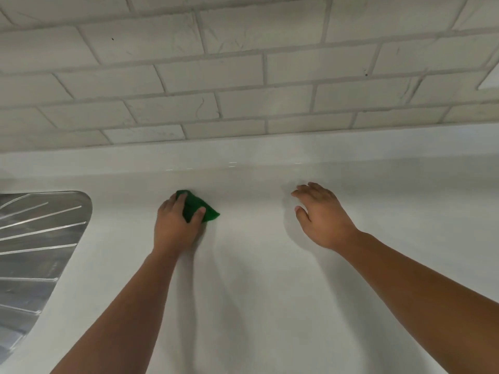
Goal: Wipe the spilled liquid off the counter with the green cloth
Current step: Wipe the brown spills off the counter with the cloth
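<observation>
Left hand on the white counter, grip clamped on the bunched green cloth, thumb and fingers curled over it. The cloth sits mid-counter, pressed flat, right of the steel drainboard. Right hand well apart to the right, grip apart, fingers spread low over the counter, contact unclear. Tile wall behind.

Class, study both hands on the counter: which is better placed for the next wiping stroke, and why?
The left hand. It grips the green cloth, which lies on the counter. The right hand is open, apart from the cloth, holding nothing.
</observation>
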Motion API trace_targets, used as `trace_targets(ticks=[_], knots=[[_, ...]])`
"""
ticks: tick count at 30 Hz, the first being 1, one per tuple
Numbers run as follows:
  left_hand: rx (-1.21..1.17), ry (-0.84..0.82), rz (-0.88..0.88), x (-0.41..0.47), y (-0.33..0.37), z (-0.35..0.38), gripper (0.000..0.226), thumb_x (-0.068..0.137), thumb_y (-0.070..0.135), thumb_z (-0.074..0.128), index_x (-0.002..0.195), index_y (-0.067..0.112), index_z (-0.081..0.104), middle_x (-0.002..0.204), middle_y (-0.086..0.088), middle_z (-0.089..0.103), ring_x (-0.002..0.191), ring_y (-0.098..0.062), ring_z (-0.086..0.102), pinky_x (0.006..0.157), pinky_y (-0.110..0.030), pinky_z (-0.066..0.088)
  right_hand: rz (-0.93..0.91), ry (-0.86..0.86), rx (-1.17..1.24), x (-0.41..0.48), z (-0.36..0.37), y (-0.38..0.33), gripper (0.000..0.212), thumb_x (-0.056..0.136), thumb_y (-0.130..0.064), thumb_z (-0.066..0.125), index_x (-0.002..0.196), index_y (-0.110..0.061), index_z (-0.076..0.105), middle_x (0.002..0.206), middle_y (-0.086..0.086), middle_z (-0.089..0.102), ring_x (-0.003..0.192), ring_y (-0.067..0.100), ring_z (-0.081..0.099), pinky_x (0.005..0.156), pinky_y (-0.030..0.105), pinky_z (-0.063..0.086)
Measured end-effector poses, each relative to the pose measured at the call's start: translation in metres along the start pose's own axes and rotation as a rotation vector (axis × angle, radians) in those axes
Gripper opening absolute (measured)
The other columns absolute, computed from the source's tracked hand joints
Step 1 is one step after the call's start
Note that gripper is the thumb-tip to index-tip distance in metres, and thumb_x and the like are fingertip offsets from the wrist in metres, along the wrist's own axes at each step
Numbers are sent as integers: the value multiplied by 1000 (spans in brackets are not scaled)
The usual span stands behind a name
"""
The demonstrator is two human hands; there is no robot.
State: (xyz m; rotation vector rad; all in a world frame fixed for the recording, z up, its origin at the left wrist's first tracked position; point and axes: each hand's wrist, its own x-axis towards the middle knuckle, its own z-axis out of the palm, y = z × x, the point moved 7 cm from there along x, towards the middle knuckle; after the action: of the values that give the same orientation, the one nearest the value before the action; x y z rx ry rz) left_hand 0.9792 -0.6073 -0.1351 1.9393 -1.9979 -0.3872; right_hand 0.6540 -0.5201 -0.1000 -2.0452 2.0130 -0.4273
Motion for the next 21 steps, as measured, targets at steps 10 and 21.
trace_targets(ticks=[10,21], knots=[[309,68,-349,25,-124,-36,52,96,28,34,138,-2,46,149,-26,38,136,-42,34,110,-48,31,-43,-55,-83,28,17,-6,46,100,-28,42,144,-16,46,153,6,42,147,28,25,120,46,19],[35,-89,349,18,63,49,50,94,35,44,143,22,51,155,-5,39,145,-24,29,117,-24,13,42,-26,-96,34,11,7,47,101,-30,40,146,-15,43,156,6,37,149,27,21,121,46,15]])
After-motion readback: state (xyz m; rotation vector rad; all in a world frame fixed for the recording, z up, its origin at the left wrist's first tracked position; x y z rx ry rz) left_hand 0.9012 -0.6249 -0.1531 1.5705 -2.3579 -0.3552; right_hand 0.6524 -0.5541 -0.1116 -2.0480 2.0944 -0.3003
